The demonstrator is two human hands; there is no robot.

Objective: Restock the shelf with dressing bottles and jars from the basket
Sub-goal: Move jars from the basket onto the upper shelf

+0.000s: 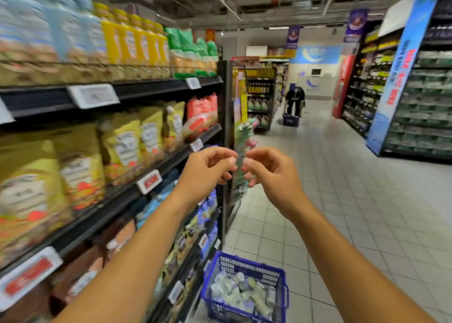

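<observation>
Both my hands are raised at chest height in the aisle, fingertips almost meeting. My left hand (210,168) has its fingers curled with the thumb against the forefinger; I see nothing in it. My right hand (269,169) is curled the same way and holds nothing visible. Low on the floor by the shelf foot stands a blue plastic basket (247,261), filled with several pale dressing bottles and jars (241,292) lying jumbled. The black shelf (156,162) on my left carries yellow, red and blue pouches, blurred by motion.
A hanging strip of small packets (242,136) dangles at the shelf end, just behind my hands. Tiled floor runs ahead and right. Far down the aisle a person (295,100) bends over another blue basket (291,120). Stocked shelves (425,102) line the right side.
</observation>
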